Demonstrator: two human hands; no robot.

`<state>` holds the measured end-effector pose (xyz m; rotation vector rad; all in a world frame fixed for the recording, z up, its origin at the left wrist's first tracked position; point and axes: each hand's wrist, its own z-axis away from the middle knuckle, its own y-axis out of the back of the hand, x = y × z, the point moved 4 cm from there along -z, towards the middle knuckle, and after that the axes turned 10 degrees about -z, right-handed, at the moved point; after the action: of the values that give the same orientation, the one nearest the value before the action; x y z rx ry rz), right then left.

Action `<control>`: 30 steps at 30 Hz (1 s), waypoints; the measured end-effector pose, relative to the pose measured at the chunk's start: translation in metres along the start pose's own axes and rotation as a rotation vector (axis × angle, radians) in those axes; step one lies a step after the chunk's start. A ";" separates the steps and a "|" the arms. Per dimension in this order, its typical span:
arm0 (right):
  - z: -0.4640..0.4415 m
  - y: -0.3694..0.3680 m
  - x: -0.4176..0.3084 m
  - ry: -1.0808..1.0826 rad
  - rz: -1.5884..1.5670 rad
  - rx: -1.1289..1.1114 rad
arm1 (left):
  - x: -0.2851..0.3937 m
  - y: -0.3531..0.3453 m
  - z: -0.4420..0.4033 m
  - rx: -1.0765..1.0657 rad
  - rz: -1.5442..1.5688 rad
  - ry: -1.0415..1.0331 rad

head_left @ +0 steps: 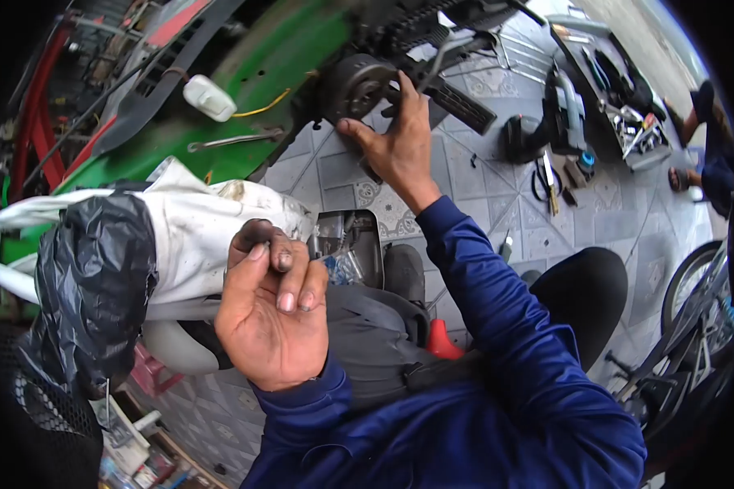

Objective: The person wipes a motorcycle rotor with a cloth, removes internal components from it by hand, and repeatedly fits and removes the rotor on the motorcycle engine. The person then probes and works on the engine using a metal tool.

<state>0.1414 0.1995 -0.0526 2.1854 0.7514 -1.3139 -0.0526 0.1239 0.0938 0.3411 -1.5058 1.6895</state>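
Note:
My right hand [401, 151] reaches forward, its thumb and fingers spread around the edge of a dark round hub-like part [365, 91]. This part sits beside a green panel [281, 53], near a ribbed black pedal [463, 106]. Palm up in front of my lap, my left hand [275, 322] has its thumb pressed to its blackened forefinger. Whatever may lie in that pinch is too small to make out. Behind the left hand are a stained white cover [212, 228] and a black plastic bag [102, 269].
A wrench [236, 140] and a white switch [210, 98] rest on the green panel. On the tiled floor are a cordless drill [546, 122], scissors [550, 181] and an open toolbox [607, 73]. Another person's foot [683, 179] shows at right, above a parked bike's wheel [685, 289].

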 end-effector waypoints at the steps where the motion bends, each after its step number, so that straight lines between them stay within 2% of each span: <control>1: 0.006 0.006 0.005 -0.033 0.007 -0.002 | -0.003 -0.002 0.000 -0.009 -0.030 0.034; 4: 0.004 0.021 0.016 0.205 0.158 0.028 | -0.005 -0.003 -0.002 -0.028 -0.060 0.043; 8: -0.002 0.010 0.021 0.271 0.169 0.005 | -0.006 -0.008 -0.006 -0.025 -0.149 0.073; 15: 0.003 -0.005 0.036 0.172 0.105 0.154 | -0.001 -0.012 -0.013 0.033 -0.211 0.044; 16: 0.002 -0.007 0.035 0.223 0.169 0.210 | -0.001 -0.012 -0.014 0.041 -0.227 0.045; 24: -0.002 -0.013 0.031 0.190 0.237 0.222 | 0.004 -0.003 -0.018 0.102 -0.216 0.029; 30: -0.004 -0.012 0.025 0.165 0.270 0.209 | -0.001 -0.009 -0.018 0.039 -0.228 0.042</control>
<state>0.1455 0.2165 -0.0747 2.4818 0.3708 -1.1278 -0.0400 0.1391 0.0949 0.4769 -1.3503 1.5378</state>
